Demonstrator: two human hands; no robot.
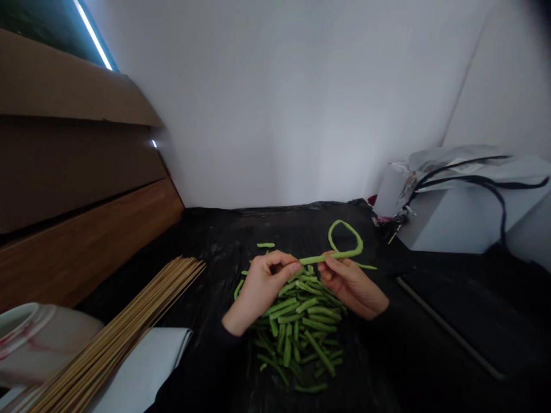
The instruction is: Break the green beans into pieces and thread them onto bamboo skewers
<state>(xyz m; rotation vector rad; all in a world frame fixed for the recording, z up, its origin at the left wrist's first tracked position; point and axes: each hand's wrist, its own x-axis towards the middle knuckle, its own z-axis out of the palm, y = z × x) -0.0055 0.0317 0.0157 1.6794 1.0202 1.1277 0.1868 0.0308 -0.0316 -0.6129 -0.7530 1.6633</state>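
The left hand (pixel 262 287) & right hand (pixel 350 284) each pinch, fingertips closed, one long looped green bean (pixel 349 253), held just above the pile of short cut green bean pieces (pixel 301 327) on the black plastic-covered worktop (pixel 215 241), w/ thin wooden skewers (pixel 120 332) at left.

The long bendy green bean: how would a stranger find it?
On the black plastic-covered table lies a pile of short cut green bean pieces. Just above it, the left hand and right hand pinch one long green bean; only it curls into a loop.
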